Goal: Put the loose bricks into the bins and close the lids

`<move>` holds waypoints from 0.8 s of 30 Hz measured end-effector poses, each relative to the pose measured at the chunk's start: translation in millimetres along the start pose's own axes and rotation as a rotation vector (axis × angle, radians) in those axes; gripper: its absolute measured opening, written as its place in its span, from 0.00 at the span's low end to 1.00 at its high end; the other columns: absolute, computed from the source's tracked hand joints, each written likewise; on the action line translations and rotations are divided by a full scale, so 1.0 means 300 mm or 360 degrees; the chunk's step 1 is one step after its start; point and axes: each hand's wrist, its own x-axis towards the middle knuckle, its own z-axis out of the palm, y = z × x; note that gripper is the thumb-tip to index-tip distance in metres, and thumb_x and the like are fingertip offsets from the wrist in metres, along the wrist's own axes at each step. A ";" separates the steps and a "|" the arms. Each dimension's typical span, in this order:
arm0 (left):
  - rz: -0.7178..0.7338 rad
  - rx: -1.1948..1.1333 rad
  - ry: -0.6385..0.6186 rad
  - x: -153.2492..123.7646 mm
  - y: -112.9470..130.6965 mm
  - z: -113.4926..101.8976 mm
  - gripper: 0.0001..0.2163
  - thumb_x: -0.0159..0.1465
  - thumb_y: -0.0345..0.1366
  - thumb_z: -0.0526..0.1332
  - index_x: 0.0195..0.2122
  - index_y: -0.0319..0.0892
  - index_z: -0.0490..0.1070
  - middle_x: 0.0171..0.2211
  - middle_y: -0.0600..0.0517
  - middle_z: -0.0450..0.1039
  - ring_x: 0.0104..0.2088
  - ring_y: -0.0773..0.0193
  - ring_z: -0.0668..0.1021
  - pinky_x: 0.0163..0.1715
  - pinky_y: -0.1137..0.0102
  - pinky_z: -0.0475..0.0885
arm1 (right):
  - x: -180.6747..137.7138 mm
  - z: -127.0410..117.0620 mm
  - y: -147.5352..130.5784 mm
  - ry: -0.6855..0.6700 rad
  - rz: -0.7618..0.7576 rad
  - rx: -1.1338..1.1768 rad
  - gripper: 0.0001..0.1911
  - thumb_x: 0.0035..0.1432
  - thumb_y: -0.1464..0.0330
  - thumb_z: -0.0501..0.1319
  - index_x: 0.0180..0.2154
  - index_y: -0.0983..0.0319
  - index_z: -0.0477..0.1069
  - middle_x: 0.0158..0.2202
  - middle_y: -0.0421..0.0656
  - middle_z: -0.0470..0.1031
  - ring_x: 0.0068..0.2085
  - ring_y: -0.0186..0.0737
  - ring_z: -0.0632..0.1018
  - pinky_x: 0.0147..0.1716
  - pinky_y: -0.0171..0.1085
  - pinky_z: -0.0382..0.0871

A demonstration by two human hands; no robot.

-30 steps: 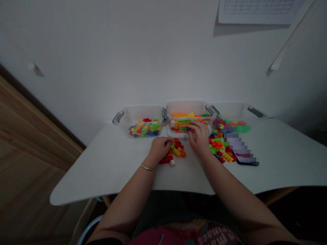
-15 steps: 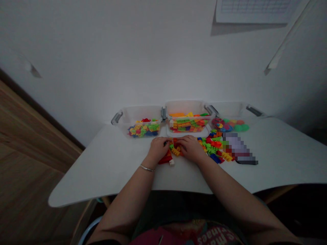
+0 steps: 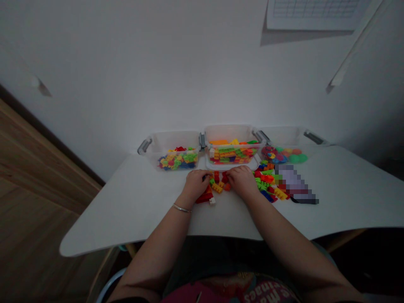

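My left hand (image 3: 196, 185) rests on the table with its fingers curled inward beside a small group of toy building blocks. What its fingertips hold, if anything, is hidden. My right hand (image 3: 243, 183) is closed at the fingertips on a dark red building block (image 3: 224, 176). Between the hands lie a yellow block (image 3: 216, 187), an orange block (image 3: 227, 186) and another red block (image 3: 216, 176). A flat red piece (image 3: 206, 196) and a white block (image 3: 212, 201) lie by my left wrist.
A pile of mixed blocks (image 3: 265, 181) spreads to the right, next to a pixelated flat object (image 3: 293, 183). Behind stand a left clear bin (image 3: 175, 136) of small pieces, a middle clear bin (image 3: 232, 129) of blocks, and a right clear bin (image 3: 284, 134) with balls.
My right hand has moved a little to the right, away from my left hand, uncovering red and orange blocks between them. The left hand has stayed nearly still.
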 end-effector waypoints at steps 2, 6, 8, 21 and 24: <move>-0.0002 -0.0004 -0.0004 0.000 0.001 -0.001 0.11 0.62 0.31 0.57 0.41 0.43 0.78 0.42 0.48 0.80 0.44 0.59 0.79 0.50 0.65 0.70 | -0.002 -0.006 0.004 -0.0013 -0.0008 -0.0032 0.09 0.58 0.70 0.58 0.35 0.60 0.78 0.38 0.47 0.79 0.43 0.48 0.73 0.48 0.45 0.62; 0.0005 -0.0001 0.0006 -0.001 -0.002 -0.002 0.11 0.62 0.31 0.57 0.41 0.43 0.78 0.42 0.48 0.80 0.43 0.60 0.79 0.49 0.65 0.70 | -0.009 -0.020 0.002 -0.0033 -0.0032 -0.0024 0.07 0.57 0.69 0.60 0.31 0.60 0.77 0.42 0.47 0.78 0.44 0.49 0.72 0.45 0.46 0.63; 0.0014 0.0000 0.0001 -0.001 -0.004 -0.001 0.11 0.62 0.31 0.57 0.41 0.43 0.78 0.42 0.48 0.80 0.43 0.60 0.79 0.49 0.65 0.70 | -0.011 -0.026 -0.004 -0.0021 -0.0001 -0.0003 0.06 0.57 0.69 0.60 0.32 0.60 0.76 0.42 0.47 0.78 0.44 0.49 0.72 0.44 0.45 0.63; 0.0020 0.0002 -0.0003 0.000 -0.004 0.004 0.11 0.63 0.32 0.57 0.41 0.43 0.78 0.42 0.48 0.80 0.44 0.59 0.79 0.49 0.65 0.70 | 0.009 -0.001 -0.004 -0.0038 0.0034 0.0113 0.13 0.59 0.68 0.60 0.46 0.58 0.76 0.44 0.46 0.78 0.45 0.48 0.74 0.46 0.45 0.64; 0.0019 -0.0016 0.0003 -0.001 -0.003 0.003 0.11 0.62 0.31 0.57 0.41 0.43 0.78 0.42 0.48 0.80 0.44 0.59 0.79 0.50 0.65 0.70 | 0.009 -0.002 -0.001 -0.0033 0.0081 0.0131 0.12 0.58 0.68 0.60 0.44 0.58 0.76 0.42 0.45 0.79 0.45 0.48 0.74 0.46 0.44 0.65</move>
